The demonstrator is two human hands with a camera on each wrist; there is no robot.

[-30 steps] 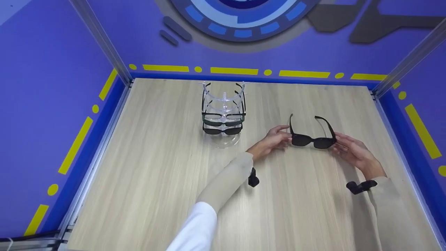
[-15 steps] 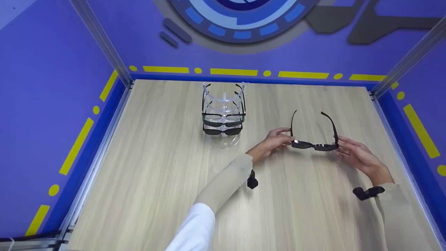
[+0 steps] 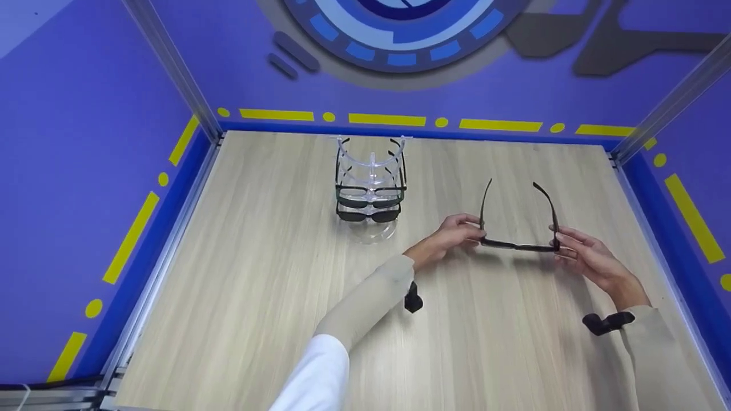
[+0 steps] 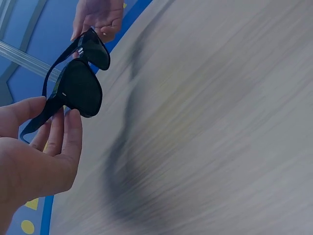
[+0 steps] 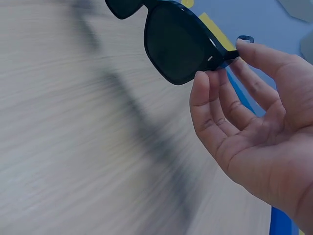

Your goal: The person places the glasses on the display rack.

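Note:
A pair of black sunglasses (image 3: 517, 247) is held above the right half of the table, arms unfolded and pointing to the back. My left hand (image 3: 457, 232) pinches the frame at its left hinge corner. At the opposite corner my right hand (image 3: 588, 257) pinches the other hinge between fingers and thumb. In the left wrist view the dark lenses (image 4: 80, 88) tilt toward the tabletop, with the left thumb and fingertips at the temple. The right wrist view shows one lens (image 5: 176, 44) close up, with fingertips under its outer corner.
Left of the hands stands a clear display stand (image 3: 372, 165) bearing several pairs of glasses (image 3: 370, 216), stacked one above another. The wooden table (image 3: 257, 285) is bounded by blue walls at the back and both sides.
The sunglasses have risen slightly and tipped, so their lenses show edge-on in the head view. Both hands have shifted a little right and nearer, still holding the corners.

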